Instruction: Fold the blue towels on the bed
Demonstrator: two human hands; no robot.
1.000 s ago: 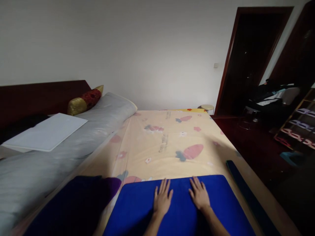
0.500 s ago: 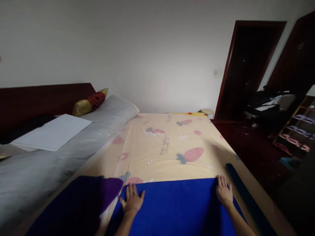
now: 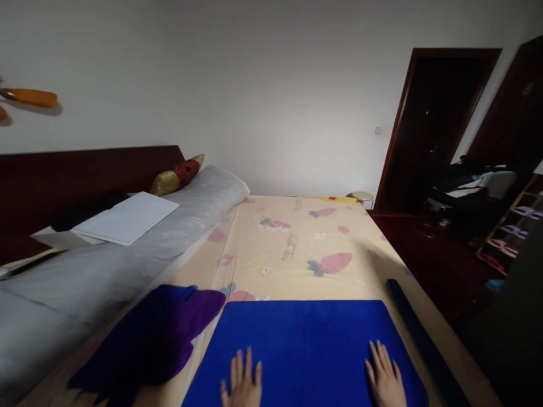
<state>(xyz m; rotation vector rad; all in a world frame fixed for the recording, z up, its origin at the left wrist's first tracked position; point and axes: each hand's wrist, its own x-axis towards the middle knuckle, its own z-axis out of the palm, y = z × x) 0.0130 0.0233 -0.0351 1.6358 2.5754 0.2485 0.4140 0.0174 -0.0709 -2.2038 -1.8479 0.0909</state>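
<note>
A blue cloth [image 3: 305, 339] lies spread out flat on the bed, its far edge fairly straight. On its left part rests my left hand [image 3: 242, 381], palm down with the fingers spread. My right hand [image 3: 385, 376] lies flat near the cloth's right edge, fingers stretched out. Neither hand grips anything. To the left is a rumpled heap of dark blue and purple cloth [image 3: 199, 316], partly in shadow. A narrow folded dark green-blue cloth strip [image 3: 418, 333] runs along the bed's right side.
The bed has a strawberry-print cover [image 3: 271, 254]. Grey bedding [image 3: 199, 203] lies along the left, with a white board [image 3: 127, 217] and a red-gold pillow [image 3: 178, 175] by the dark headboard [image 3: 85, 175]. A stool [image 3: 362, 196] and a shoe rack [image 3: 509, 232] stand beyond the bed.
Both hands have slid back toward me from the blue cloth's far corners, still flat on it. The view has turned slightly left, bringing an orange-handled object on the wall into sight.
</note>
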